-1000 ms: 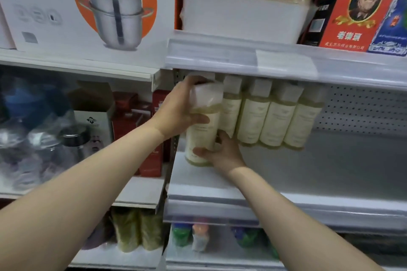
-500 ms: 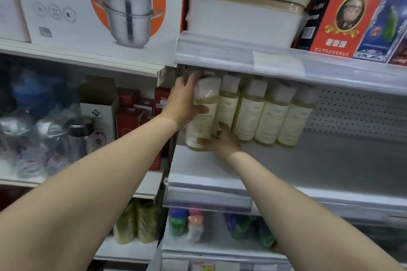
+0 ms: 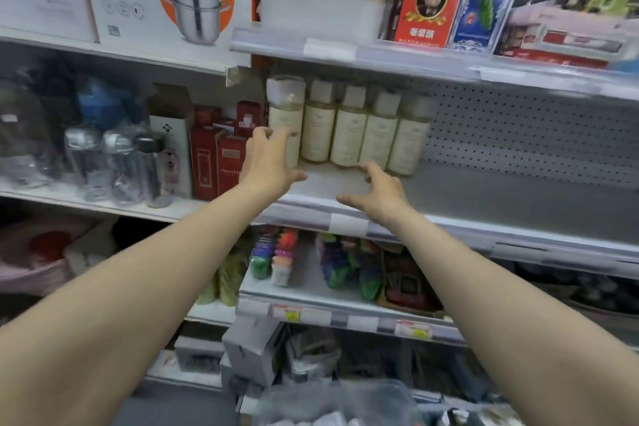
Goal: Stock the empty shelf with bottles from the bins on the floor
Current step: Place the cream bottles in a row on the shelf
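Several pale yellow bottles with white caps stand in a row at the back left of the grey shelf [image 3: 518,204]. The leftmost bottle [image 3: 285,114] stands upright at the shelf's left end. My left hand [image 3: 271,162] hovers just in front of its lower part, fingers spread, holding nothing. My right hand [image 3: 378,192] is over the shelf's front, below the row's middle bottles [image 3: 349,128], fingers loose and empty. A clear plastic bin [image 3: 345,398] shows at the bottom edge.
The shelf's right part is bare, with a pegboard back [image 3: 518,135]. An upper shelf [image 3: 380,55] hangs close over the bottle caps. Red boxes [image 3: 214,162] and clear flasks stand to the left. Colourful items fill the shelf below [image 3: 311,263].
Both hands let go of the leftmost bottle, which now stands in the row, and drew back toward the shelf's front. The camera tilted downward.
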Action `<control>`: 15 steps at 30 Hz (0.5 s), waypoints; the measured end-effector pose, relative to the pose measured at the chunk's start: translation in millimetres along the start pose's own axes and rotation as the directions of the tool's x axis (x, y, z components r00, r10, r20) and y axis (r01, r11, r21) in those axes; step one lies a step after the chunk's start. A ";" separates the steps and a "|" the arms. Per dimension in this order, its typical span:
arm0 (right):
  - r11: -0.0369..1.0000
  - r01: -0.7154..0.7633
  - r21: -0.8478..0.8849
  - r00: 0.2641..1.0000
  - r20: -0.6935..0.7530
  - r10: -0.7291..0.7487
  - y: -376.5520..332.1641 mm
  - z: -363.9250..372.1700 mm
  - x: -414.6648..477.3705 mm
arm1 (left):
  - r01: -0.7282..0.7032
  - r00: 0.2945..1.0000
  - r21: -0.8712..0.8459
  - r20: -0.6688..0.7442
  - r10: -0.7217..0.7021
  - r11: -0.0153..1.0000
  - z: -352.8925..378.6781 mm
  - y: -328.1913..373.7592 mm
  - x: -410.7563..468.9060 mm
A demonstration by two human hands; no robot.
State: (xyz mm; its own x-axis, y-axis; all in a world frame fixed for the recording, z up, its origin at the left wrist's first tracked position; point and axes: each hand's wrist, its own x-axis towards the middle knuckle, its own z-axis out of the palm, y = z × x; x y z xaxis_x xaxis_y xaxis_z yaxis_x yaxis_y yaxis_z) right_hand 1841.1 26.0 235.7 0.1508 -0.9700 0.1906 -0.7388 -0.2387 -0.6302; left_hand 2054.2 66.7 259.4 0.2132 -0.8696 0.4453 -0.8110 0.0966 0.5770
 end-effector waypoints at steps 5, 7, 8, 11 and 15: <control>0.995 0.062 -0.080 0.996 0.061 -0.057 45.0 -10.1 -51.9 | 0.052 0.996 0.068 0.075 -0.057 0.996 26.2 13.4 -63.5; 0.996 0.052 -0.073 0.994 0.101 -0.044 65.7 -9.3 -69.1 | 0.076 0.988 0.059 0.127 -0.083 0.995 40.0 15.0 -86.6; 0.996 0.046 -0.082 0.992 0.118 -0.036 76.2 -7.5 -77.3 | 0.088 0.984 0.061 0.151 -0.097 0.994 47.4 15.1 -98.2; 0.991 -0.005 -0.135 0.984 0.177 0.029 111.6 7.4 -102.9 | 0.134 0.962 0.088 0.229 -0.151 0.987 76.9 9.3 -134.1; 0.978 -0.128 -0.163 0.944 0.282 0.171 164.2 34.3 -135.9 | 0.183 0.895 0.111 0.392 -0.212 0.977 125.4 -11.9 -175.2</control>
State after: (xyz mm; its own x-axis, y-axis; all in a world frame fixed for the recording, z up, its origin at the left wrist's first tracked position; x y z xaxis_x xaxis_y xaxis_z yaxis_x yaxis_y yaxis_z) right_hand 1721.8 117.1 80.5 0.2015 -0.9694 -0.1400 -0.8490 -0.1016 -0.5185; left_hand 1958.2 157.2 88.7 0.1497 -0.9887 0.0082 -0.8138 -0.1185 0.5689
